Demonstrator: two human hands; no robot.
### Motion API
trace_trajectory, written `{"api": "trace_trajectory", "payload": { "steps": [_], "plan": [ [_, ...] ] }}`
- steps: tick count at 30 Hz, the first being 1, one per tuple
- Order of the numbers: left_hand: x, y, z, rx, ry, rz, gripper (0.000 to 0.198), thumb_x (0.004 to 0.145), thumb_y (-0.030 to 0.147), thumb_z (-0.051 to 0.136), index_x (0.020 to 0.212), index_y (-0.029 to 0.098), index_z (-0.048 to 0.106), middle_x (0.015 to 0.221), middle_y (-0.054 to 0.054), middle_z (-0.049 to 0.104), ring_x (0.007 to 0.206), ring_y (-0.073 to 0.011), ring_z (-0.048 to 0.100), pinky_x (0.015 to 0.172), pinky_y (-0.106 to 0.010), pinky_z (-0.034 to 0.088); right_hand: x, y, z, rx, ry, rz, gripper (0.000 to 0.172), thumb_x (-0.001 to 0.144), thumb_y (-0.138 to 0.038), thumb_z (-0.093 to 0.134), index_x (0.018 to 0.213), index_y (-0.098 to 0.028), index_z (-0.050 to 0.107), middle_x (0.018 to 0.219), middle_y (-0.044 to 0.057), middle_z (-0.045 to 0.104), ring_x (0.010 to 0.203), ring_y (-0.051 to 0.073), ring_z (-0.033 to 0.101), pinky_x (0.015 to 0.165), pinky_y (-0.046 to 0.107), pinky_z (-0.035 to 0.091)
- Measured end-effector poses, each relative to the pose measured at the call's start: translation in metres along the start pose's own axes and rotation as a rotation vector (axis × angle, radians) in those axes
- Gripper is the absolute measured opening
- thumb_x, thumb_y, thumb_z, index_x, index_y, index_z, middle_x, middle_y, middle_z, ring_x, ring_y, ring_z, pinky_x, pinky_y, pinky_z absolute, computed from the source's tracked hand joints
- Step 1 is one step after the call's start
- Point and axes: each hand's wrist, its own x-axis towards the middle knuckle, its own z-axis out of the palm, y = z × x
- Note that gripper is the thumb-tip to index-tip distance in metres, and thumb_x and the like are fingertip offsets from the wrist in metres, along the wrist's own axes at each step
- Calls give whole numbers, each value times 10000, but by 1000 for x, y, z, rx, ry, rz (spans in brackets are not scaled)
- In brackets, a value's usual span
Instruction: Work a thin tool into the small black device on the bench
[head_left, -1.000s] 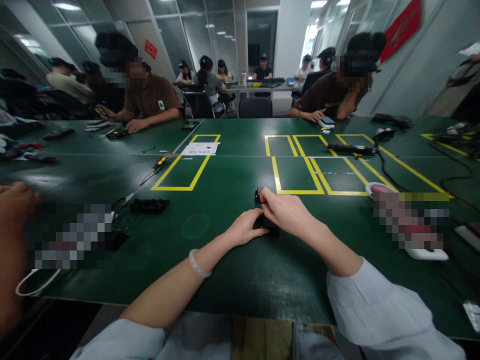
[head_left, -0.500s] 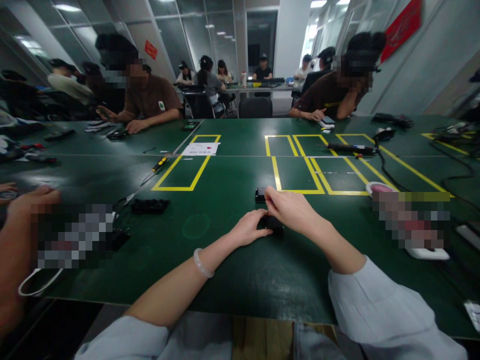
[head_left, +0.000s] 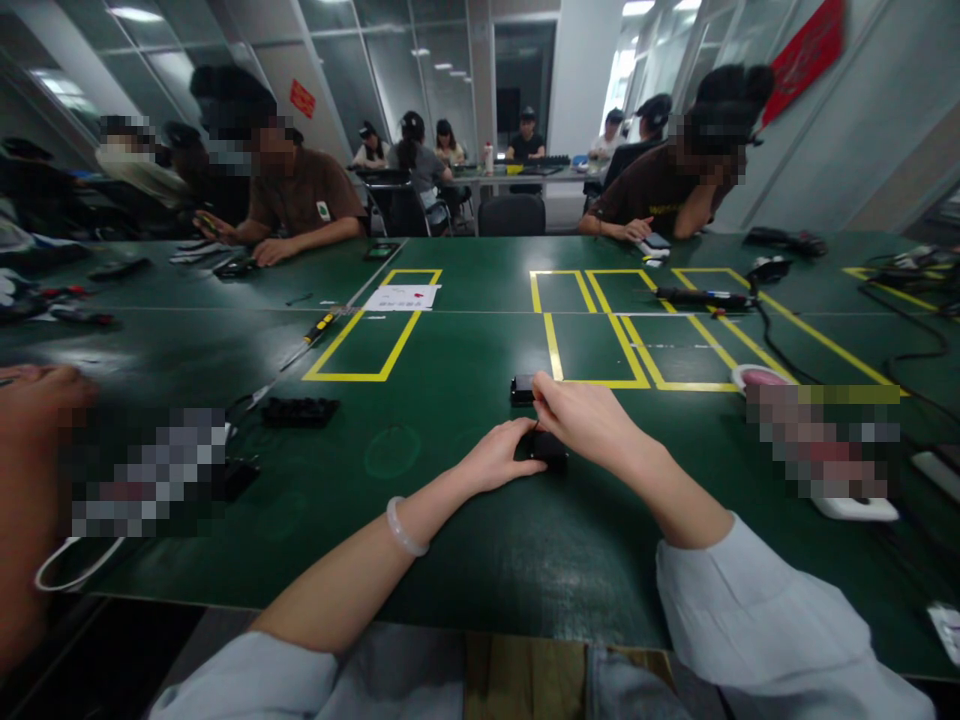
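Observation:
My left hand [head_left: 499,455] lies on the table with thumb and fingers curved round a small black block-like part [head_left: 551,452]. Above that part, my right hand [head_left: 581,405] is closed in a pinch, its fingertips pointing down. A thin dark shaft seems to run from the pinch toward the part, but most of it is hidden by my fingers. Just behind my right fingertips sits a small black box-shaped piece [head_left: 522,390].
On the green table [head_left: 450,540] lie a black slotted part [head_left: 300,411], a yellow-handled screwdriver [head_left: 319,328], a white paper [head_left: 403,297] and a black cylindrical tool [head_left: 705,298]. A blurred-out white item [head_left: 855,505] is at right. A co-worker's hand [head_left: 52,400] is at left.
My right hand has shifted very slightly over the black part, while my left hand stays put. The co-worker's hand at the left edge has drawn back leftward.

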Motion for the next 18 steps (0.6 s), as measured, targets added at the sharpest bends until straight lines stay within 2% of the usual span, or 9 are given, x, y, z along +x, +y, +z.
{"api": "trace_trajectory", "payload": {
  "steps": [5,13,18],
  "plan": [
    [-1,1,-1,-40,-2,-13,473,833,388,659,1229,172,518,1249,-106,602,1118,-281,581,965,-395,443,3,-1,4,-70,2,-5,219,978,-349,347,988,-191,498,819,50,701,685,181,643,509,276,194],
    [-1,0,1,-45,8,-28,421,838,396,652,1173,163,549,1204,-105,624,1095,-289,591,955,-405,450,-1,-4,3,28,22,-57,160,940,-228,364,1066,-185,452,908,48,686,728,156,642,525,258,249],
    [-1,4,-1,-57,11,-33,413,865,391,617,1204,168,539,1231,-100,616,1112,-286,586,963,-404,448,0,-5,2,-3,7,-54,188,970,-335,362,1011,-191,477,839,44,690,706,175,645,520,266,231]
  ]
}}
